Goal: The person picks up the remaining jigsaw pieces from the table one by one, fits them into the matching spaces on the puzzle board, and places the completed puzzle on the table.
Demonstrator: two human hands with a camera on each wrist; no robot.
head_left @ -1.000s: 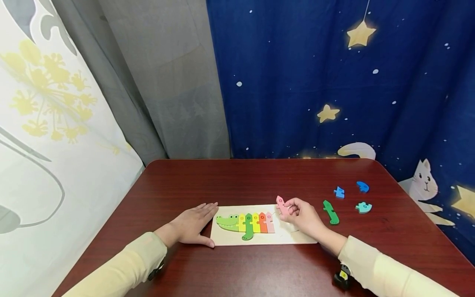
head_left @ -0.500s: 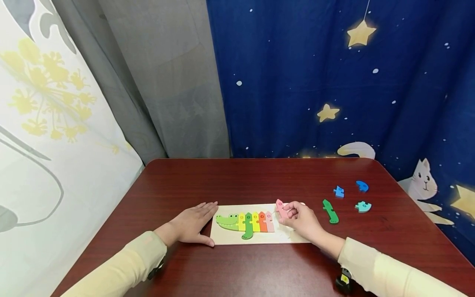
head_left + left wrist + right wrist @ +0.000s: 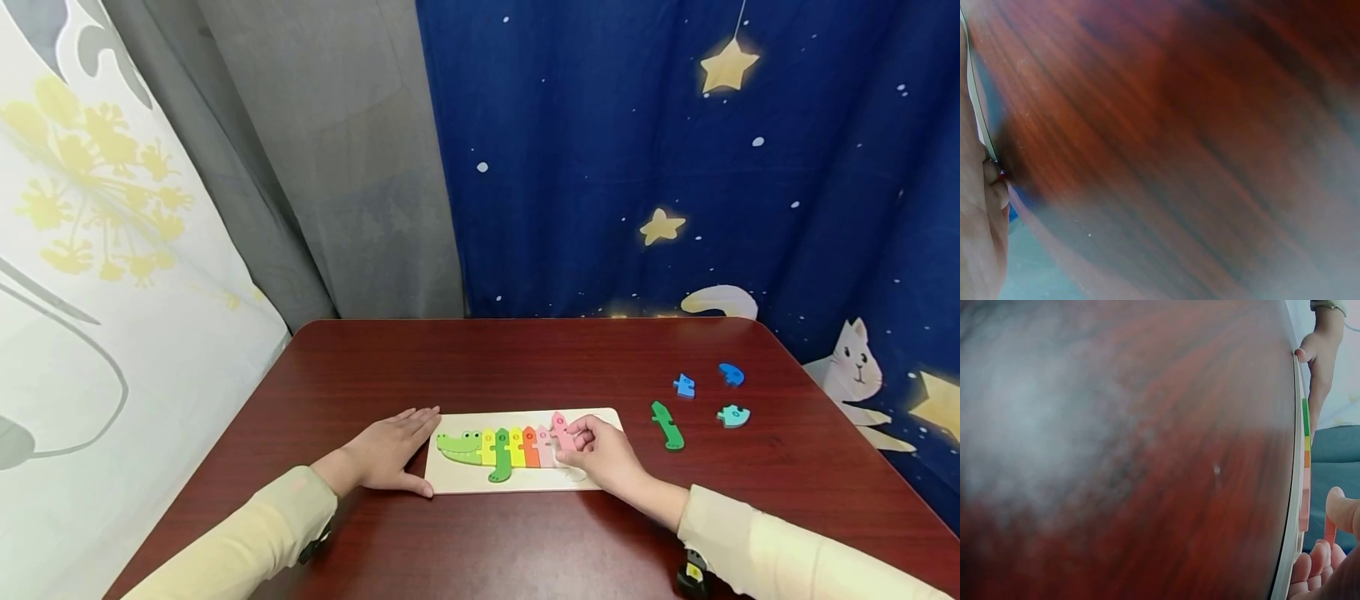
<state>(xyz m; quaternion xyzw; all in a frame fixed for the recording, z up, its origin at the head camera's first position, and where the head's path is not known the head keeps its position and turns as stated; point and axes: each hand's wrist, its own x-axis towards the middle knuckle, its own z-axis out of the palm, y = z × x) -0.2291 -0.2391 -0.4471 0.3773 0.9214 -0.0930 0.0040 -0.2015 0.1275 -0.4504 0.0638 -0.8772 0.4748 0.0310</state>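
Right fingers [image 3: 586, 424] pinching a pink piece [image 3: 559, 427], left fingers [image 3: 418, 421] straight — at the puzzle board's [image 3: 461, 481] edge

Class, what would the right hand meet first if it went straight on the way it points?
Probably the paler pink piece on the board, next to the darker pink piece the right hand holds; depth is unclear, so it might pass over.

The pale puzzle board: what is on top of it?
On the board lie a green crocodile head and a row of yellow, green, yellow, orange and pale pink pieces. The right hand, holding a pink piece, hides part of its surface; I cannot see there.
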